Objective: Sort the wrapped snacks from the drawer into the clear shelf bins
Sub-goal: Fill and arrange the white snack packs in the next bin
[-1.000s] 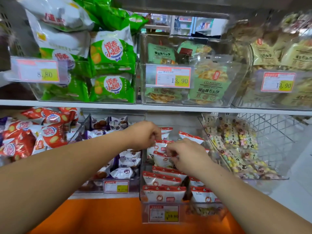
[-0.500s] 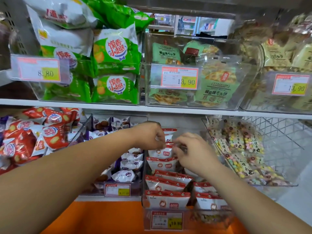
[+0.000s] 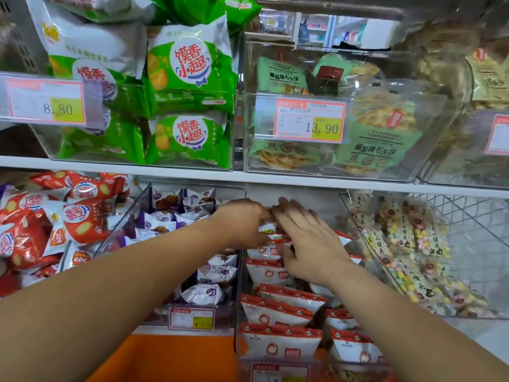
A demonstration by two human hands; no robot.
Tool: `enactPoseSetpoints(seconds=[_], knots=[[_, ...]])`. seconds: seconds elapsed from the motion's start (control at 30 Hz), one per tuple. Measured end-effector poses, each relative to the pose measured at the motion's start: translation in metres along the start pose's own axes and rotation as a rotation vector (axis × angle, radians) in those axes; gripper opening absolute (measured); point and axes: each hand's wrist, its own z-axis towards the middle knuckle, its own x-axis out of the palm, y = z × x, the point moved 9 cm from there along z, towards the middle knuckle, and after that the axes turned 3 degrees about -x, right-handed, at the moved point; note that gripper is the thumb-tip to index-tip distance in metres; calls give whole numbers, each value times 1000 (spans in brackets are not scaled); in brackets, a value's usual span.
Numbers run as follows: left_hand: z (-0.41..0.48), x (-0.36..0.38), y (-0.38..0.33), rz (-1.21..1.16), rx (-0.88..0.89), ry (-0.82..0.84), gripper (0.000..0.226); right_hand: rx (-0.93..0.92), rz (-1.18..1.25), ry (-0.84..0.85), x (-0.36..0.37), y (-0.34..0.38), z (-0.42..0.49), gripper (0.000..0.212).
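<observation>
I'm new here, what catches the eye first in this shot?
A bare left hand and right hand meet low in the centre, over a clear plastic bin of red-and-white wrapped snacks. The left seems to pinch a small white packet, while the right's fingers lie spread. At the upper left sit bright green-and-white snack bags, with an orange-and-yellow price tag reading 13.90 to their right.

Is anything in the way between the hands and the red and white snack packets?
Nothing visible is. The left hand pinches a red-and-white wrapped snack packet at the back of the clear plastic bin, and the right hand rests on the packet row.
</observation>
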Motion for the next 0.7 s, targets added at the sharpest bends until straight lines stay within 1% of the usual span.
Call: enactPoseSetpoints(seconds=[0.1,0.17,0.27,0.33,0.4,0.47,0.57,0.63,0.7], knots=[[5,5,2,-11,8,67,43,102,65,137,9,-16,6,68],[7,9,2,-6,25,117,42,105,15,207,12,-20,11,63],[9,15,-1,17,49,192,38,109,8,320,22,-25,17,66],[12,16,-4,-13,53,218,38,135,28,357,26,-28,21,68],[15,13,-3,-32,45,210,43,147,23,322,21,-27,23,67],[13,8,-3,-68,40,176,50,151,9,234,6,-23,21,65],[-5,-3,-1,-207,32,95,56,218,61,163,-17,-24,2,62],[-25,-13,2,-246,35,17,52,251,120,123,-29,-26,-19,54],[-51,-19,-4,-263,76,-36,42,254,159,87,-39,-20,-43,43]])
